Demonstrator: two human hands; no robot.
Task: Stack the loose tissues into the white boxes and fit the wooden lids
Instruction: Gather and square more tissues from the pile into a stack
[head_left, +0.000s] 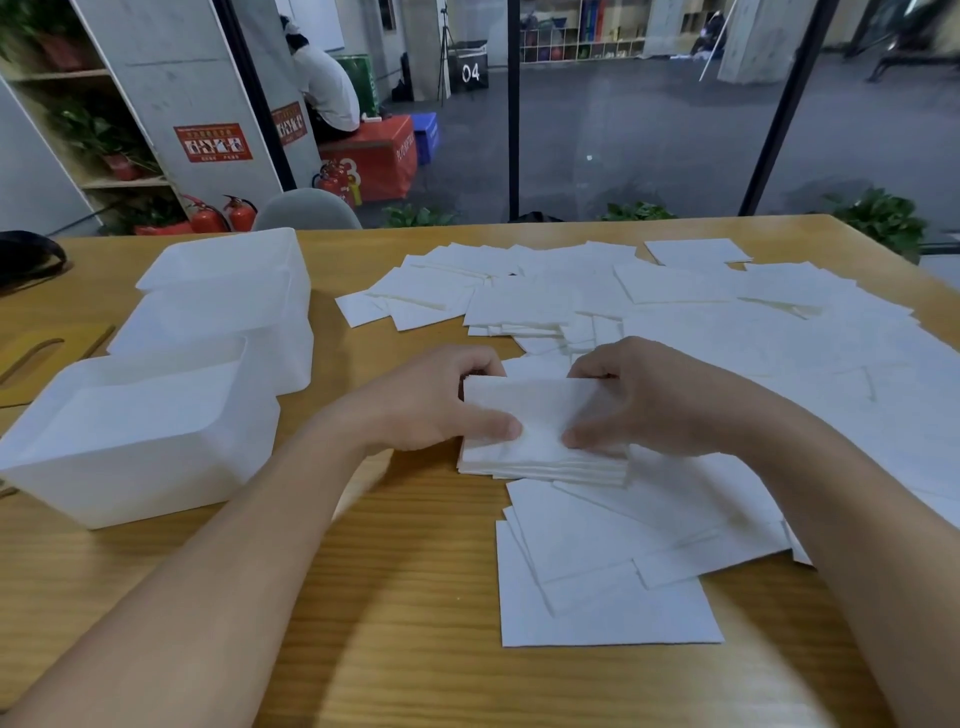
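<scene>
A small stack of white tissues (540, 431) sits at the table's middle, gripped from both sides. My left hand (426, 400) holds its left edge, thumb on top; my right hand (654, 400) holds its right edge the same way. Many loose tissues (727, 332) lie spread over the right half of the table, and more loose tissues (597, 571) lie just below the stack. Three open white boxes stand in a row at left: the nearest box (140, 441), the middle box (208, 322) and the far box (228, 260). Wooden lids (47, 358) lie flat left of the boxes.
The wooden table (415, 649) reaches to a glass wall at the back. A dark object (28, 254) rests at the far left edge. A grey chair back (306, 210) shows behind the table. A person sits on a red block beyond the glass.
</scene>
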